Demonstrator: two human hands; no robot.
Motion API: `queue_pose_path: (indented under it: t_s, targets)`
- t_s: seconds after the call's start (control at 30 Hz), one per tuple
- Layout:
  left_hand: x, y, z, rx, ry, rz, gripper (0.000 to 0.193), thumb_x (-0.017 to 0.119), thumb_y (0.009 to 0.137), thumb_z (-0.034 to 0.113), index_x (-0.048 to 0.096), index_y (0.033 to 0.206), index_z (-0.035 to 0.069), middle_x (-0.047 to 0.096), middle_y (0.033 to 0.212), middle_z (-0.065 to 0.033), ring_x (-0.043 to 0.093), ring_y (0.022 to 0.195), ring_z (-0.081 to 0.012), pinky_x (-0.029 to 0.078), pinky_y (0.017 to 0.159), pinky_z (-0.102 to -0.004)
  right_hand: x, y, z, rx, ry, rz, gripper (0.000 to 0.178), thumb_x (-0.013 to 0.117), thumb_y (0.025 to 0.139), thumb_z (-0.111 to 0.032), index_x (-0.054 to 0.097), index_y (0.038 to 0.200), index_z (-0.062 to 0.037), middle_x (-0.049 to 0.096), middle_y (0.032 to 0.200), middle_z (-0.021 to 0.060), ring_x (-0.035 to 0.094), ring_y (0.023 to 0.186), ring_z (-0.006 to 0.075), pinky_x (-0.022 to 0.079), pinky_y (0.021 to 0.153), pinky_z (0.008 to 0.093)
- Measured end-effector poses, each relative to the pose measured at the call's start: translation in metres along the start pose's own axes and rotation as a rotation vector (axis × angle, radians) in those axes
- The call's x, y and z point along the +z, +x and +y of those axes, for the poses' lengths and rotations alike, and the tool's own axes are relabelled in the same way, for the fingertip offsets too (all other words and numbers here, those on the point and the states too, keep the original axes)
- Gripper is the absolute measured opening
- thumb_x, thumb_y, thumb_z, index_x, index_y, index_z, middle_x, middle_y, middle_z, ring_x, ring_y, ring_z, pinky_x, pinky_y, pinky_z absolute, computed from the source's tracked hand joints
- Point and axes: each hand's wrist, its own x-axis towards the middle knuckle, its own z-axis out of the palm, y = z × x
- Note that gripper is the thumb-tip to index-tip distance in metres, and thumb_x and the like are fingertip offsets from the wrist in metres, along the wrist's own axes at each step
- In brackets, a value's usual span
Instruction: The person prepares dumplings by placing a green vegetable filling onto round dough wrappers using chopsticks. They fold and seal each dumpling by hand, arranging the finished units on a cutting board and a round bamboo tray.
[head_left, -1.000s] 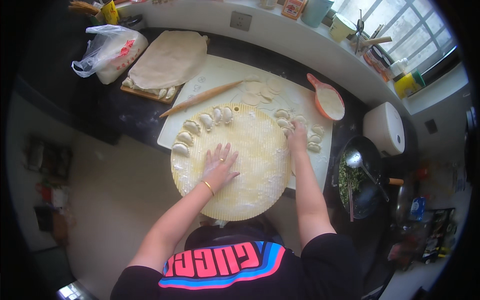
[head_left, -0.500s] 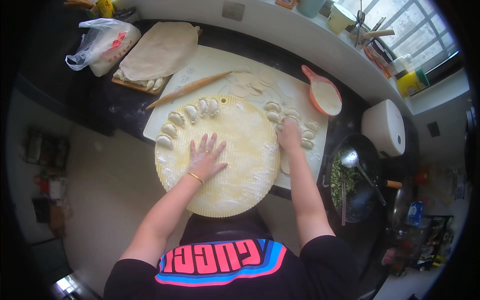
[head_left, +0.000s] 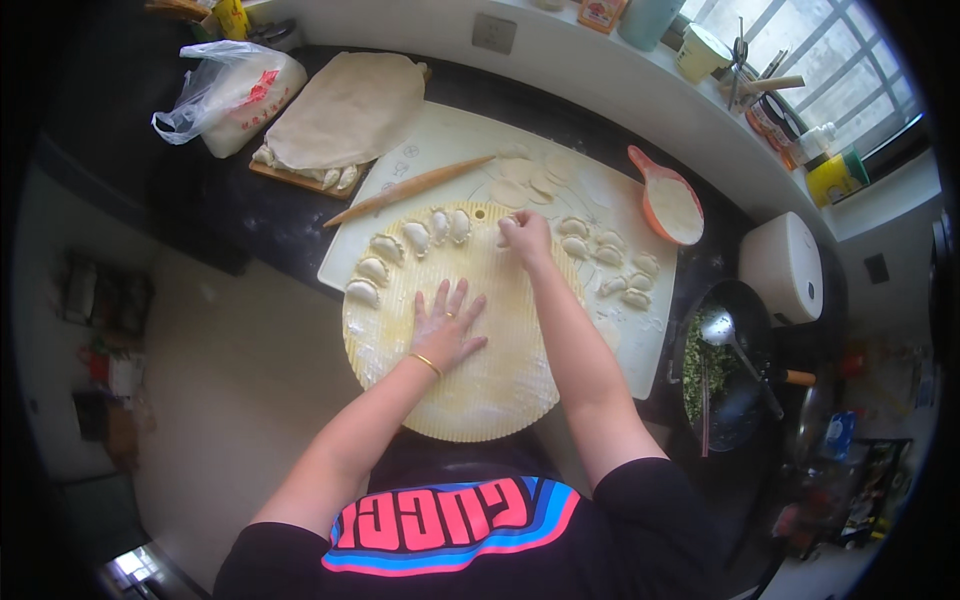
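A round pale-yellow ribbed tray (head_left: 500, 400) lies partly over the counter's front edge. My left hand (head_left: 447, 327) rests flat on its middle, fingers spread, holding nothing. My right hand (head_left: 524, 234) is at the tray's far rim, fingers closed on a folded dumpling (head_left: 506, 233). Several dumplings (head_left: 400, 248) line the tray's far-left rim in an arc. More dumplings (head_left: 610, 262) lie on the white pastry mat (head_left: 440, 150) to the right of my right hand.
A wooden rolling pin (head_left: 408, 190) and round dough wrappers (head_left: 530, 178) lie on the mat. An orange scoop of flour (head_left: 668, 200) sits at right. A cloth-covered board (head_left: 345, 110), a plastic bag (head_left: 230, 90), a wok with greens (head_left: 725, 375) and a white cooker (head_left: 785, 268) surround.
My right hand has moved left along the tray's far rim, toward the end of the dumpling row. My left hand has stayed flat on the tray.
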Motion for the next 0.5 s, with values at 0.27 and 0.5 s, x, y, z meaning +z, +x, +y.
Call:
queue_pose_path:
  t_s: [0.27, 0.5]
  targets:
    - [0.003, -0.004, -0.004, -0.018, -0.045, 0.011, 0.068, 0.047, 0.083, 0.052, 0.021, 0.141, 0.028, 0.011, 0.149, -0.0052, 0.008, 0.137, -0.0299, 0.004, 0.1, -0.0669, 0.059, -0.012, -0.013, -0.135, -0.372, 0.172, 0.021, 0.063, 0.069, -0.011, 0.06, 0.086, 0.0017, 0.06, 0.089, 0.0215, 0.057, 0.087, 0.0354, 0.046, 0.079, 0.0398]
    - [0.001, -0.005, -0.007, -0.015, -0.039, -0.014, 0.066, 0.044, 0.084, 0.052, 0.02, 0.141, 0.03, 0.01, 0.15, -0.0045, 0.007, 0.137, -0.029, 0.002, 0.098, -0.0689, 0.057, -0.006, -0.007, -0.171, -0.337, 0.223, 0.026, 0.065, 0.07, -0.014, 0.062, 0.09, 0.0025, 0.062, 0.087, 0.0211, 0.059, 0.084, 0.0333, 0.047, 0.077, 0.0389]
